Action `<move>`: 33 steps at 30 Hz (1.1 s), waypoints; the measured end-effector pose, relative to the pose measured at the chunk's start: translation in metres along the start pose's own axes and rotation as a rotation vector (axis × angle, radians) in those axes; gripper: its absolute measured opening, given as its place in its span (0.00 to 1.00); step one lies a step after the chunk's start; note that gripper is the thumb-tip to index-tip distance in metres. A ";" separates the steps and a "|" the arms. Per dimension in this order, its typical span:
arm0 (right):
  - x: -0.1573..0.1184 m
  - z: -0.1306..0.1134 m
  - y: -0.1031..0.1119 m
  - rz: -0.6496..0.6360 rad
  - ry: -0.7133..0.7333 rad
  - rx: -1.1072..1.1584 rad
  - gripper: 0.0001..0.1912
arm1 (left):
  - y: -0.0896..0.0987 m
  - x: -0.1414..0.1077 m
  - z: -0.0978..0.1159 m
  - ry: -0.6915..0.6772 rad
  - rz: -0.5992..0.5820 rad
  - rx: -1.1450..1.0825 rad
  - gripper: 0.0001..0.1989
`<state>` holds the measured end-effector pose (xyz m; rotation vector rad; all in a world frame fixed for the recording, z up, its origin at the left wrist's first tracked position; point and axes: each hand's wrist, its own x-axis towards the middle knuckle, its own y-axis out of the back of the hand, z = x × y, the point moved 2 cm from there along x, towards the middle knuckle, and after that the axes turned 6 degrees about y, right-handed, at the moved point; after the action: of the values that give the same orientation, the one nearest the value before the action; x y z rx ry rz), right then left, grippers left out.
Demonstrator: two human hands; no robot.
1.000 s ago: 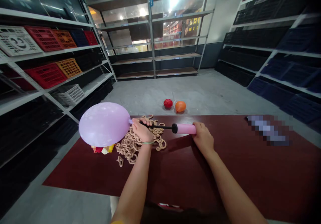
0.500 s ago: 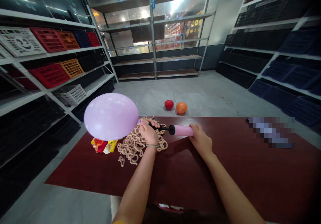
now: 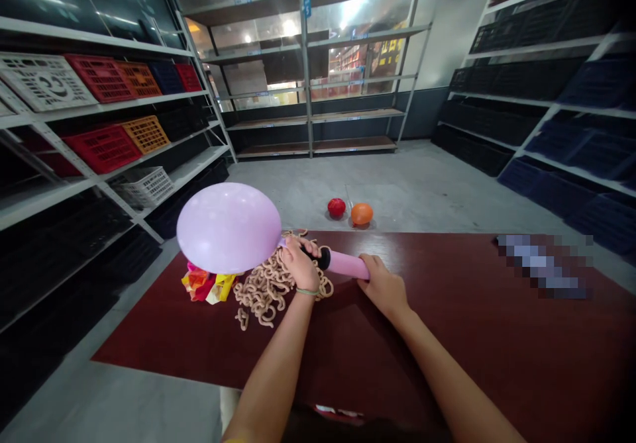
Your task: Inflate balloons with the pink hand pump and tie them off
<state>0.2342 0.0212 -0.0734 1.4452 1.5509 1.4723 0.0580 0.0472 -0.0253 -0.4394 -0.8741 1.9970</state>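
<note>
A large lilac balloon (image 3: 228, 228) is inflated, its neck at the front end of a pink and black hand pump (image 3: 348, 265). My left hand (image 3: 301, 264) is closed around the black front part of the pump, by the balloon's neck. My right hand (image 3: 383, 285) grips the rear end of the pink barrel. Beneath my left hand lies a heap of tan, curled, rope-like pieces (image 3: 265, 291) on the table. Several flat balloons (image 3: 209, 287) in red, yellow, orange and pink lie partly hidden below the inflated one.
The dark red table (image 3: 477, 337) carries a pixelated item (image 3: 541, 264) at the right. Beyond its far edge, a red balloon (image 3: 336, 208) and an orange balloon (image 3: 362, 214) rest on the floor. Shelves with crates (image 3: 104, 77) stand left; racks stand behind and right.
My right hand has moved left toward my left hand, and the pump's barrel has slid in close to it. The lilac balloon sits slightly farther right in view.
</note>
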 end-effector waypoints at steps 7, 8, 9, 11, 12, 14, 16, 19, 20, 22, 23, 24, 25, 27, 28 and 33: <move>-0.003 0.041 0.020 0.164 -0.126 -0.089 0.20 | -0.014 0.006 0.039 -0.069 0.005 -0.083 0.17; -0.003 0.042 0.020 0.176 -0.140 -0.083 0.20 | -0.016 0.007 0.047 -0.085 0.014 -0.096 0.17; -0.004 0.040 0.020 0.179 -0.148 -0.070 0.20 | -0.019 0.008 0.054 -0.099 0.023 -0.107 0.17; -0.004 0.030 0.015 0.163 -0.136 -0.035 0.20 | -0.022 0.008 0.060 -0.106 0.036 -0.120 0.17; -0.005 0.023 0.012 0.149 -0.117 -0.014 0.21 | -0.024 0.006 0.058 -0.101 0.037 -0.116 0.17; -0.006 0.010 0.007 0.118 -0.063 0.032 0.22 | -0.025 0.000 0.047 -0.086 0.013 -0.080 0.18; -0.007 0.001 0.003 0.090 -0.019 0.070 0.25 | -0.024 -0.005 0.031 -0.062 -0.035 -0.011 0.19; -0.008 -0.002 0.003 0.053 -0.007 0.070 0.26 | -0.020 -0.006 0.012 -0.030 -0.085 0.076 0.22; -0.008 -0.001 0.004 0.041 -0.011 0.060 0.26 | -0.019 -0.005 0.011 -0.028 -0.095 0.090 0.22; -0.006 0.003 0.006 0.021 -0.019 0.050 0.26 | -0.019 0.001 0.017 -0.047 -0.108 0.088 0.22; -0.005 0.006 0.007 0.018 -0.024 0.053 0.26 | -0.020 0.005 0.024 -0.065 -0.113 0.082 0.22; -0.004 0.009 0.008 0.023 -0.032 0.058 0.26 | -0.021 0.009 0.033 -0.082 -0.117 0.074 0.21; -0.003 0.012 0.009 0.037 -0.040 0.065 0.26 | -0.023 0.013 0.043 -0.098 -0.118 0.067 0.21; -0.002 0.018 0.010 0.078 -0.058 0.075 0.26 | -0.027 0.021 0.063 -0.128 -0.114 0.055 0.20; -0.002 0.020 0.010 0.096 -0.064 0.083 0.26 | -0.030 0.025 0.073 -0.146 -0.113 0.048 0.19; -0.004 0.011 0.006 0.122 -0.094 0.163 0.25 | -0.042 0.023 0.085 -0.223 -0.087 0.009 0.16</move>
<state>0.2467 0.0197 -0.0719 1.7043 1.5799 1.3504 0.0189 0.0463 0.0641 -0.1715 -1.0028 1.9939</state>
